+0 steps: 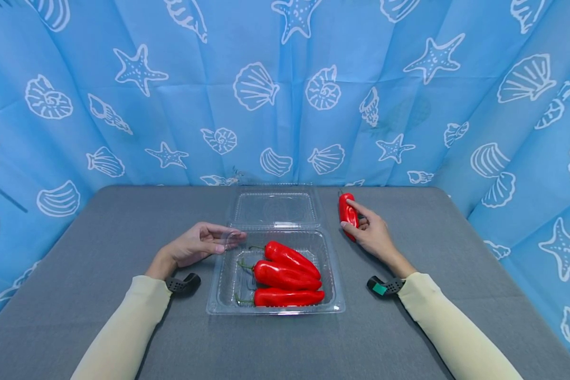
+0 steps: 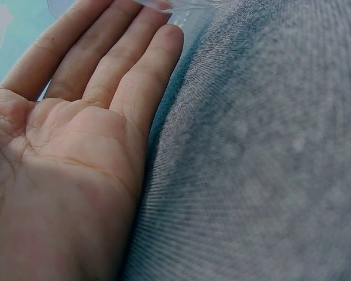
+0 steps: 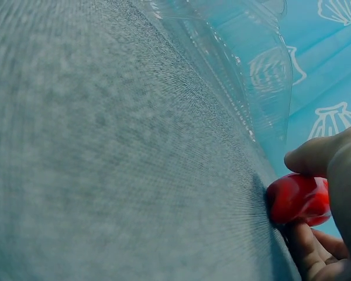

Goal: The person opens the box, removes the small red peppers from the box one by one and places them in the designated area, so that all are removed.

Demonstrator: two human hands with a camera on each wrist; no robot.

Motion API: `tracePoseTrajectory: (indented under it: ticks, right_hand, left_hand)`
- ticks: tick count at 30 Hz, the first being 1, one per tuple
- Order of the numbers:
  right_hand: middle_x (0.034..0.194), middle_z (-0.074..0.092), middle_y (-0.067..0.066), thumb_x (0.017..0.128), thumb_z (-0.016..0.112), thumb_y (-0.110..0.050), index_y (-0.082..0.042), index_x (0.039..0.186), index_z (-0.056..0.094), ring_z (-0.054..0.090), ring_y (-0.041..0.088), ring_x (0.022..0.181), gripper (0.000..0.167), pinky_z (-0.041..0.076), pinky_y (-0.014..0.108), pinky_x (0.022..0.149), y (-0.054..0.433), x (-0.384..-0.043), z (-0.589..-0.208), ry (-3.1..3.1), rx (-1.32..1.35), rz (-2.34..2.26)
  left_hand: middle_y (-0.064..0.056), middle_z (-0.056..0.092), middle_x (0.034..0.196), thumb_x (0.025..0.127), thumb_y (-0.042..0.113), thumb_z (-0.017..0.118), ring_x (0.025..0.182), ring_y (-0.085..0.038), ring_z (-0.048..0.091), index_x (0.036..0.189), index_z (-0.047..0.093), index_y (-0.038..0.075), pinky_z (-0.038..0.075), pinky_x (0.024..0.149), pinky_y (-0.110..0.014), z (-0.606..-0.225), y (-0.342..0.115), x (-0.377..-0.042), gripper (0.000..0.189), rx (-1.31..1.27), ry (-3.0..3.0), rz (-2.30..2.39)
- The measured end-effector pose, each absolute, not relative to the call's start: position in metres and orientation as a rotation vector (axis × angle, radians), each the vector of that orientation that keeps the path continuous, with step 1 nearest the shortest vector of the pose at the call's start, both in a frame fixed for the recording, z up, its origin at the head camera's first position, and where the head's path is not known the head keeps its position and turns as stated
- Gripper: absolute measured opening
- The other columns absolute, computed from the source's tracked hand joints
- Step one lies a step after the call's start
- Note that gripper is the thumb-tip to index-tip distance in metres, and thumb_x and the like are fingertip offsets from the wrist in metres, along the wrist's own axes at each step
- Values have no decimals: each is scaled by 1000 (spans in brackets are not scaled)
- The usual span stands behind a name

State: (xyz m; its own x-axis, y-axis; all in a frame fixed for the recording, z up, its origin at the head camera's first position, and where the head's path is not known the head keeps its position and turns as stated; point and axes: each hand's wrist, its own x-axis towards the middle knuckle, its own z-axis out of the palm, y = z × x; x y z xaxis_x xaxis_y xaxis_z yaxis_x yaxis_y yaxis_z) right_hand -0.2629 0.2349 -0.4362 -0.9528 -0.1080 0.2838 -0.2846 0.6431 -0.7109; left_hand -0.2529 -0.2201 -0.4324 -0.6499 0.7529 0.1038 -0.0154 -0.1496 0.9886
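Observation:
A clear plastic clamshell box lies with its lid folded back toward the curtain. Three red peppers, among them a middle pepper, lie in its base with green stems to the left. My left hand is at the box's left wall, fingers extended and overlapping the rim; in the left wrist view the palm faces the camera with straight fingers. To the right of the box my right hand grips another red pepper between thumb and fingers, also seen as a rounded red pepper end close to the tablecloth.
A grey cloth covers the table. Behind and beside it hangs a blue curtain with white shells and starfish. Each wrist wears a black strap; the right wrist strap has a green patch.

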Motion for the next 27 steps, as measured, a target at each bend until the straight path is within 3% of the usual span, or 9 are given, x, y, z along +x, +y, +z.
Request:
tracePoseTrajectory:
  ticks: [15,27]
  right_hand:
    - [112,56,25,94,72,-19,-10,150,50,58,33,90,61,50,35,70,234,-262,-436,-2675,288,1160]
    - [129,52,24,94,72,-19,-10,153,46,58,35,97,65,53,38,76,234,-261,-436,-2669,263,1179]
  left_hand:
    - [-19,58,142,94,-4,61,135,-26,54,140,53,-9,42,112,-38,-432,-220,-253,47,825,1586,1856]
    - [-18,58,142,94,-2,64,135,-25,54,141,53,-9,42,112,-38,-433,-220,-253,49,817,1582,1852]
